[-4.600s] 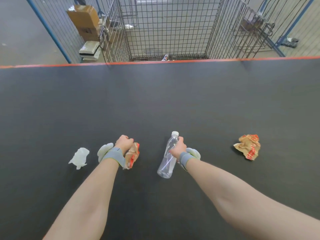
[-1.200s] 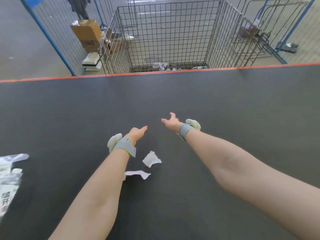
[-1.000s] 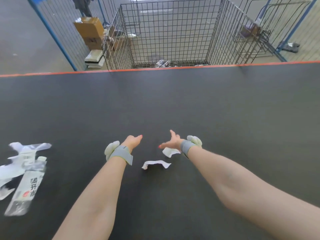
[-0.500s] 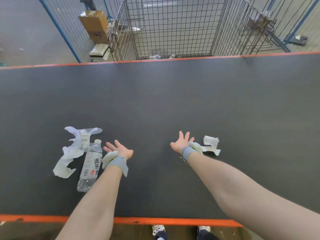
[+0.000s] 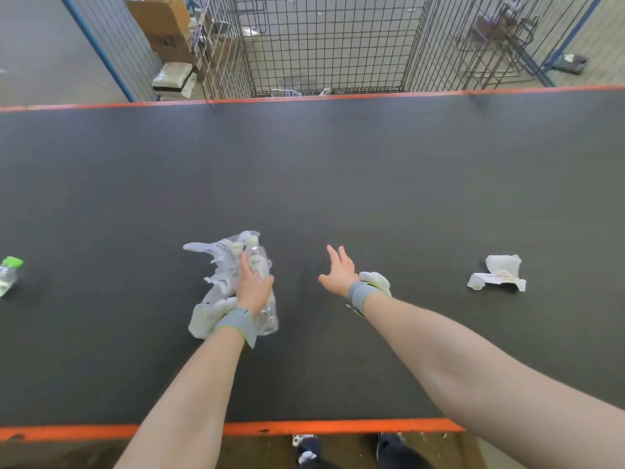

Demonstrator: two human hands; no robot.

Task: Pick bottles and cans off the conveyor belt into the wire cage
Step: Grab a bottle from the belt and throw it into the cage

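Observation:
A clear plastic bottle (image 5: 259, 265) with a white cap lies lengthwise on the black conveyor belt (image 5: 372, 170), partly on a torn sheet of clear plastic film (image 5: 216, 265). My left hand (image 5: 252, 287) is on top of the bottle, thumb round its right side and fingers down its left side. My right hand (image 5: 340, 272) hovers over the belt to the right, fingers spread, holding nothing. A second bottle with a green cap (image 5: 8, 272) lies at the left edge. The wire cage (image 5: 324, 45) stands beyond the belt's far edge, with a few bottles (image 5: 287, 93) on its floor.
Crumpled white paper (image 5: 497, 275) lies on the belt to the right. Orange strips mark the far edge (image 5: 338, 95) and near edge (image 5: 304, 427) of the belt. Cardboard boxes (image 5: 162, 22) and blue-framed fencing (image 5: 101, 52) stand left of the cage.
The bottle and film rode the belt rightward and my left hand came down onto the bottle. The white paper drifted further right. A green-capped bottle came in at the left.

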